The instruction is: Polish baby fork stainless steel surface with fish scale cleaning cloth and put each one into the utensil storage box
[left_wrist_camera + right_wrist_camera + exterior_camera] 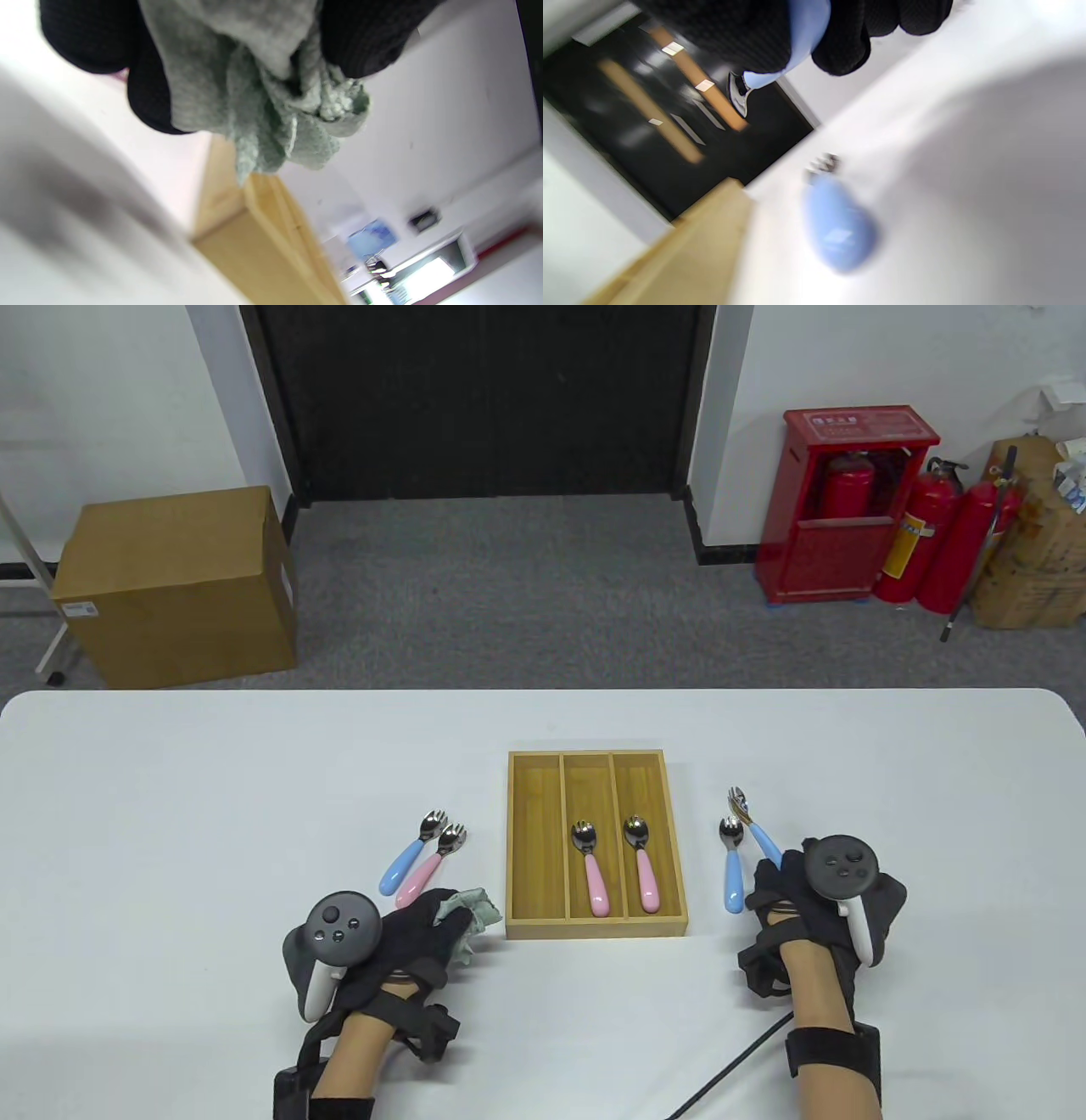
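My right hand grips the blue handle of a baby fork, whose steel head points away from me; the right wrist view shows that blue-handled fork between my gloved fingers. My left hand holds the bunched green cleaning cloth just left of the wooden storage box; the cloth fills the left wrist view. Two pink-handled utensils lie in the box's middle and right compartments. Another blue-handled utensil lies beside my right hand.
A blue-handled fork and a pink-handled fork lie left of the box. On the floor beyond the table stand a cardboard box and red fire extinguishers.
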{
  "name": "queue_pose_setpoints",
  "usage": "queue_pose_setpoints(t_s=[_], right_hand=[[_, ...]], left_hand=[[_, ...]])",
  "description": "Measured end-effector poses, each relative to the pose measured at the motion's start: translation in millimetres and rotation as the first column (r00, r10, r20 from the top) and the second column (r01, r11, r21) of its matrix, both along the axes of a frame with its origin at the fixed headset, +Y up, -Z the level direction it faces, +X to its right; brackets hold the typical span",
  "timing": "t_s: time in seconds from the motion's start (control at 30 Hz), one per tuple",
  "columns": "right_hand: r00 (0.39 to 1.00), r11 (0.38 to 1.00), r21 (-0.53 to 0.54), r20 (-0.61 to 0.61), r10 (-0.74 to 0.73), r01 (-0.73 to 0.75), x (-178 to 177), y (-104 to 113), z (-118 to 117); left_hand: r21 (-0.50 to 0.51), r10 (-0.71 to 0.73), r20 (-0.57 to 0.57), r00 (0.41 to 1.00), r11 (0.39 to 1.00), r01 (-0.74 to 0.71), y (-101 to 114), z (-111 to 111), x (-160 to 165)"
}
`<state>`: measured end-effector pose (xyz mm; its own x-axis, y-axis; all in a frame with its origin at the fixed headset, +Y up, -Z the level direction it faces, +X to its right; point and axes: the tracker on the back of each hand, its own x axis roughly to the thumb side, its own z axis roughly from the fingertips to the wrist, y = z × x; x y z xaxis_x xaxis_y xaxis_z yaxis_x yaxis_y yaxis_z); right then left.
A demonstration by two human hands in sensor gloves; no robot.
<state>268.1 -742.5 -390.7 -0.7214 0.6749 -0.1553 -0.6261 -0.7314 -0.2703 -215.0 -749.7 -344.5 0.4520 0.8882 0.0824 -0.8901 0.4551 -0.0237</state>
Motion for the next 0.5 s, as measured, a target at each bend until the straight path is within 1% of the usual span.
queue_pose_setpoints(t_s=[0.03, 0.07, 0.13, 0.2, 0.27, 0.33, 0.37, 0.4, 0.47, 0.5], right_hand=[[0.999, 0.999, 0.042, -0.034, -0.007, 0.008, -6, 5, 2], [0.995, 0.993, 0.115, -0.098, -0.026, 0.038, -19, 14, 7], [0.981, 0.973, 0.210, -0.184, -0.059, 0.098, -42, 26, 15], [0.962, 0.946, 0.290, -0.263, -0.068, 0.146, -66, 36, 23], [0.935, 0.930, 0.329, -0.353, -0.042, 0.166, -91, 47, 32], [0.909, 0.909, 0.399, -0.412, 0.059, 0.122, -115, 57, 42], [0.890, 0.894, 0.438, -0.438, 0.127, 0.088, -127, 61, 48], [0.875, 0.883, 0.466, -0.452, 0.175, 0.064, -134, 63, 53], [0.825, 0.845, 0.535, -0.471, 0.313, -0.015, -153, 65, 64], [0.808, 0.830, 0.556, -0.470, 0.355, -0.041, -157, 65, 67]], left_hand=[[-0.013, 0.064, 0.001, 0.998, 0.998, -0.064, -2, 0, -1], [-0.032, 0.156, 0.000, 0.988, 0.987, -0.155, -4, 0, -3], [-0.058, 0.279, 0.010, 0.960, 0.959, -0.278, -9, 0, -5], [-0.082, 0.376, 0.020, 0.926, 0.924, -0.373, -12, 1, -7], [-0.101, 0.473, 0.031, 0.881, 0.878, -0.468, -16, 2, -7], [-0.132, 0.570, 0.044, 0.821, 0.817, -0.561, -21, 3, -7], [-0.155, 0.629, 0.054, 0.776, 0.773, -0.616, -23, 4, -6], [-0.172, 0.663, 0.063, 0.746, 0.743, -0.646, -24, 4, -5], [-0.222, 0.741, 0.095, 0.665, 0.667, -0.711, -28, 4, -1], [-0.240, 0.761, 0.105, 0.640, 0.644, -0.726, -29, 4, 0]])
